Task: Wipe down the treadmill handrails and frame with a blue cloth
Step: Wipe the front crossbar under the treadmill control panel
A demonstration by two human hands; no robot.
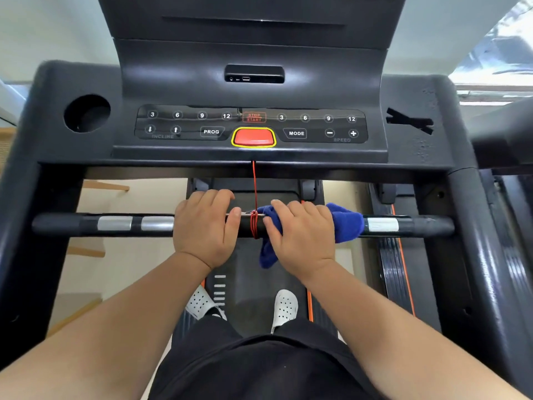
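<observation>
A black front handrail (63,225) with silver sensor plates runs across the treadmill below the console. My left hand (203,226) grips the bar just left of centre, fingers curled over its top. My right hand (301,236) grips the blue cloth (347,223) wrapped around the bar right of centre. Cloth bunches out past my hand to the right, and a corner hangs below the bar. A red safety cord (254,223) is wound around the bar between my hands.
The console (253,125) with its red stop button sits above the bar, a round cup holder (86,112) at its left. Side frame uprights (473,226) flank the bar. My feet in white shoes (284,308) stand on the belt. Another treadmill stands at the right.
</observation>
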